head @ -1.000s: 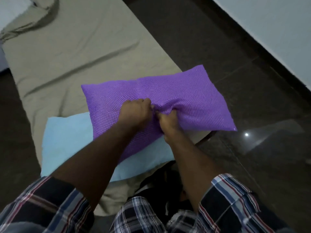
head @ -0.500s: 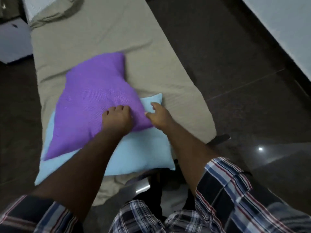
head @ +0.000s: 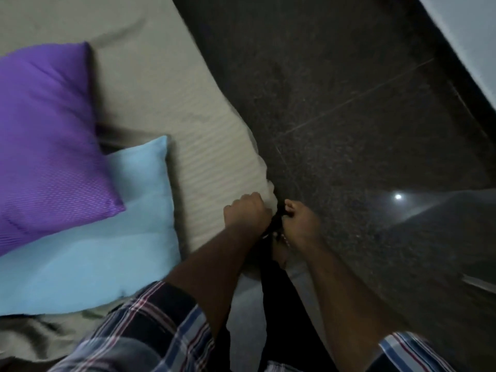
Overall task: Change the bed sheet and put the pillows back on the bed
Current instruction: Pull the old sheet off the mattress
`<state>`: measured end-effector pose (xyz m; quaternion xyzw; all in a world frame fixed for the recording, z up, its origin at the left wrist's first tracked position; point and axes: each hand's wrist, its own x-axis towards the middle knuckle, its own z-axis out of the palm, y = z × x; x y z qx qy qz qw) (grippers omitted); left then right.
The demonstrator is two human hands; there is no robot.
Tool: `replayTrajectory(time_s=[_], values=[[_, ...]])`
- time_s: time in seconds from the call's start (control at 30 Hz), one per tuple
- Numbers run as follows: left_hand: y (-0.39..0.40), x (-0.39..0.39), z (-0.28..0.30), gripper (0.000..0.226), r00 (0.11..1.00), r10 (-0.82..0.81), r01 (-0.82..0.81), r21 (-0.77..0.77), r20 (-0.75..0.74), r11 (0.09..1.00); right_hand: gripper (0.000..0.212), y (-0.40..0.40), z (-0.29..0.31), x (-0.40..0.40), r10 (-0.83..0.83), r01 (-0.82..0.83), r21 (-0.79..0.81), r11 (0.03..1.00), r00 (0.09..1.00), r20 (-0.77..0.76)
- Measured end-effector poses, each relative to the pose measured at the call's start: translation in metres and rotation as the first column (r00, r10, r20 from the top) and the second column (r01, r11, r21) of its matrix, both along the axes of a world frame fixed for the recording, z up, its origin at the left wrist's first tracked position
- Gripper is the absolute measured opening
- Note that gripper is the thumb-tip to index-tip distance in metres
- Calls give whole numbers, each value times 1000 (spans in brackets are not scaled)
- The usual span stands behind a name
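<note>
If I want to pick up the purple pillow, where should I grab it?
Probably the purple pillow is easiest by its pointed near corner, coming from the right. That corner sticks out over the blue pillow with nothing on top, so fingers can pinch it. Both hands are busy at the sheet's corner now.

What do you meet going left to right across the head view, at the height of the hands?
Purple pillow → blue pillow → beige sheet → left hand → right hand → dark floor.
</note>
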<state>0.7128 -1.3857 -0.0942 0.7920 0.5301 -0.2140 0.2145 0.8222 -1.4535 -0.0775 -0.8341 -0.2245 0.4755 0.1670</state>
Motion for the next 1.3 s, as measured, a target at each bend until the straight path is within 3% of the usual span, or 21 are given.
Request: replayTrajectory(time_s=[0.03, 0.13, 0.3, 0.43, 0.57, 0.67, 0.8, 0.87, 0.93, 0.97, 1.03, 1.1, 1.17, 1.2, 1.3], values=[[1, 6, -5, 42, 999, 13, -11, 50, -49, 999, 51, 2, -10, 6, 65, -65, -4, 998, 998, 19], [10, 21, -26, 48, 995, -4, 3, -4, -100, 1000, 52, 10, -35, 19, 230, -229, -23, 973, 969, 91], [11, 32, -61, 45, 968, -112, 95, -84, -225, 992, 49, 17, -59, 27, 337, -331, -74, 941, 937, 94], [19, 29, -54, 38, 984, -121, 128, 44, -127, 991, 46, 20, -79, 22, 428, -419, -99, 902, 898, 98], [20, 16, -36, 37, 995, -96, 96, 14, -12, 995, 51, 22, -84, 13, 496, -489, -84, 868, 861, 110], [23, -4, 6, 42, 999, 19, -19, 17, 42, 1000, 56, 21, -80, 6, 565, -565, -39, 824, 815, 130], [30, -18, 52, 47, 991, 46, -47, 8, 127, 999, 15, 12, -50, -1, 503, -543, 116, 832, 825, 256], [31, -24, 67, 47, 976, 110, -102, -51, 190, 993, 7, 4, -8, -8, 431, -452, 71, 889, 879, 203], [41, -52, 82, 47, 909, 280, -272, -71, 307, 960, 15, 5, 37, -36, 351, -364, 61, 929, 922, 162], [46, -73, 91, 46, 829, 392, -404, -58, 398, 913, 19, 14, 64, -60, 351, -365, 118, 923, 928, 126], [57, -120, 108, 44, 615, 544, -652, -21, 571, 758, 21, 40, 105, -113, 393, -375, 345, 861, 920, 19], [67, -159, 123, 43, 465, 626, -816, 30, 626, 577, 21, 70, 125, -157, 459, -386, 456, 802, 886, -58], [77, -190, 127, 42, 425, 712, -878, 65, 558, 473, 37, 96, 128, -172, 508, -422, 458, 782, 858, -76], [80, -202, 125, 40, 436, 742, -880, 70, 509, 469, 48, 105, 130, -169, 535, -459, 426, 779, 842, -72], [80, -211, 123, 28, 533, 737, -809, -6, 415, 588, 66, 114, 131, -144, 620, -605, 212, 768, 784, -9]])
